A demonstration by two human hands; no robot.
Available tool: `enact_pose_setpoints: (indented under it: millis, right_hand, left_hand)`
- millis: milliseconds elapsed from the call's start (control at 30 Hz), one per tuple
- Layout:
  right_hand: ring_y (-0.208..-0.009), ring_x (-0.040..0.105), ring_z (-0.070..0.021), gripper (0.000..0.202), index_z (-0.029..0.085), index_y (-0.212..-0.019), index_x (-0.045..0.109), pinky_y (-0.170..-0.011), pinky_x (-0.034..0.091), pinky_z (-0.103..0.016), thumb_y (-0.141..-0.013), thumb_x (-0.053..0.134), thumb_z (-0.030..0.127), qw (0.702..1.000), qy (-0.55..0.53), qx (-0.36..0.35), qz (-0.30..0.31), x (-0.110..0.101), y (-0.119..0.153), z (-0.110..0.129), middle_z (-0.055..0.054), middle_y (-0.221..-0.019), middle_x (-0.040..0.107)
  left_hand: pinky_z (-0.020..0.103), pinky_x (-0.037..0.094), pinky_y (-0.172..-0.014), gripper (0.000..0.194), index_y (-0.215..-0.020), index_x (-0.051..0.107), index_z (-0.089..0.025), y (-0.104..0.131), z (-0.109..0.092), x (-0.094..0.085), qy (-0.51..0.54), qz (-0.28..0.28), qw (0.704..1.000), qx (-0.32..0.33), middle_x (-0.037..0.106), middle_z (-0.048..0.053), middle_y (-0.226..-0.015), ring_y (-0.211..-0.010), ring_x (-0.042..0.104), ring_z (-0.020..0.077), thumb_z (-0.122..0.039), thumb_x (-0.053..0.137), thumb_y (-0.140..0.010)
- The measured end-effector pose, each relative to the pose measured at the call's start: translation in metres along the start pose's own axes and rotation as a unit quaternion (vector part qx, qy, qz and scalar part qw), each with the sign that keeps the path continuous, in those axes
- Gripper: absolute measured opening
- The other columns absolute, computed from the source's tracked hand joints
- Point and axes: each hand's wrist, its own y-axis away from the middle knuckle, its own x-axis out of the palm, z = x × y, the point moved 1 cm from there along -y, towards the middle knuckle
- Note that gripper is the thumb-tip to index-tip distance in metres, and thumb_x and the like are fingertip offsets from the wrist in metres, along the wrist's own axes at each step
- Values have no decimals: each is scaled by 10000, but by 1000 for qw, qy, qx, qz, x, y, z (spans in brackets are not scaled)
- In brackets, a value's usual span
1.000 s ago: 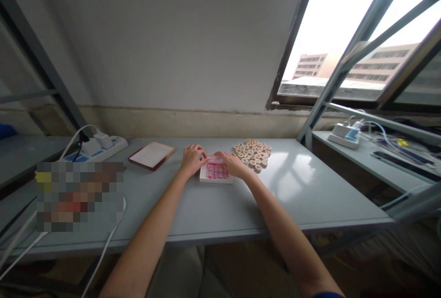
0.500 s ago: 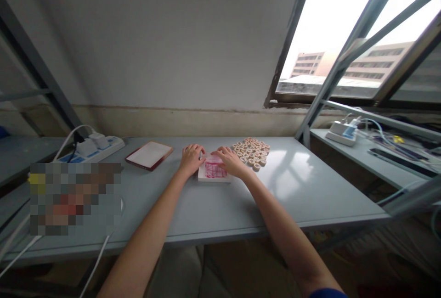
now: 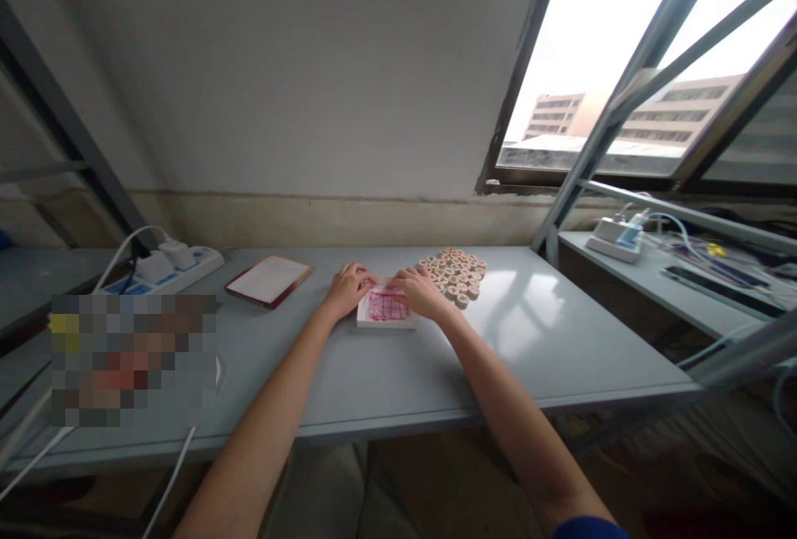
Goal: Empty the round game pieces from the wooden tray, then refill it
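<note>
Head view: white open box (image 3: pixel 386 324) on desk (image 3: pixel 398 385), between both hands, red-lined sheet (image 3: pixel 387 306) lying in it. Left hand (image 3: pixel 349 290) at box's left side, fingers curled in toward sheet's far edge. Right hand (image 3: pixel 421 293) over box's right side, fingers on sheet. Either grip pinching or just pressing: can't tell, fingertips too small. Round wooden discs (image 3: pixel 459 268) clustered just beyond right hand. Shallow tray, white inside (image 3: pixel 269 280), lies left, apart from left hand.
</note>
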Motion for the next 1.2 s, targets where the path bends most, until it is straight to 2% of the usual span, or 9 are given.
enact_pose_setpoints:
  millis: [267,467,733,867,967,1000,1067,1133,1200]
  right_hand:
    - [-885,494,-183,218,227,-994,594,-797,249,-329,-811,505,306,1000,-28,-1,15,-3,0,-1,-54,-948,578]
    - [-914,456,-214,194,222,-953,620,-837,227,-363,-806,497,251,999,17,38,-15,-4,1,-2,-81,-948,571]
    - [-919,454,-215,181,219,-935,608,-812,238,-354,-782,537,284,999,29,40,-21,-1,1,-2,-63,-923,576]
    - [-915,481,-189,153,239,-913,603,-817,250,-330,-797,519,292,996,-4,60,-70,-21,5,-14,-38,-940,584]
    - [-875,512,-168,156,252,-917,597,-758,296,-283,-793,512,295,986,-20,120,-110,-41,16,-36,-23,-920,601]
    - [-844,525,-164,158,248,-906,601,-720,312,-266,-775,530,301,984,-23,147,-99,-45,21,-44,-21,-897,611]
    - [-763,548,-155,185,236,-886,613,-632,324,-236,-721,584,314,979,-37,196,-31,-47,30,-58,-20,-840,631]
    - [-702,559,-144,236,229,-890,619,-571,318,-219,-668,627,309,972,-48,225,53,-43,37,-67,-16,-803,645]
    - [-693,565,-141,270,234,-909,619,-558,317,-215,-646,636,291,966,-37,240,93,-38,39,-70,-14,-814,651]
  left_hand:
    - [321,352,-904,183,-878,644,-250,-1,0,4,24,-5,1000,18,536,28,-1029,-998,451,179,-292,518,-752]
    - [340,345,-906,210,-925,633,-263,1,-2,2,13,11,1000,2,530,26,-1054,-1018,441,189,-278,515,-752]
    - [340,354,-894,218,-918,639,-240,-1,2,5,29,14,999,20,532,41,-1031,-991,447,196,-285,510,-749]
    - [347,358,-885,221,-918,639,-238,-2,3,7,41,12,999,27,533,42,-1024,-982,450,202,-267,510,-741]
    - [348,360,-880,218,-912,636,-229,-3,3,7,52,3,998,30,539,41,-1010,-969,460,200,-246,504,-739]
    - [345,361,-879,208,-896,638,-223,-3,3,7,58,-2,998,32,543,40,-1000,-961,465,197,-242,498,-742]
    - [333,364,-874,191,-862,636,-209,-4,2,7,72,-18,997,38,551,39,-976,-945,476,188,-236,478,-757]
    - [322,368,-870,191,-861,623,-197,-4,2,7,84,-45,995,40,560,40,-954,-937,484,181,-229,458,-771]
    - [316,374,-861,206,-916,595,-183,-5,3,8,87,-73,993,29,566,45,-952,-929,490,178,-217,453,-771]
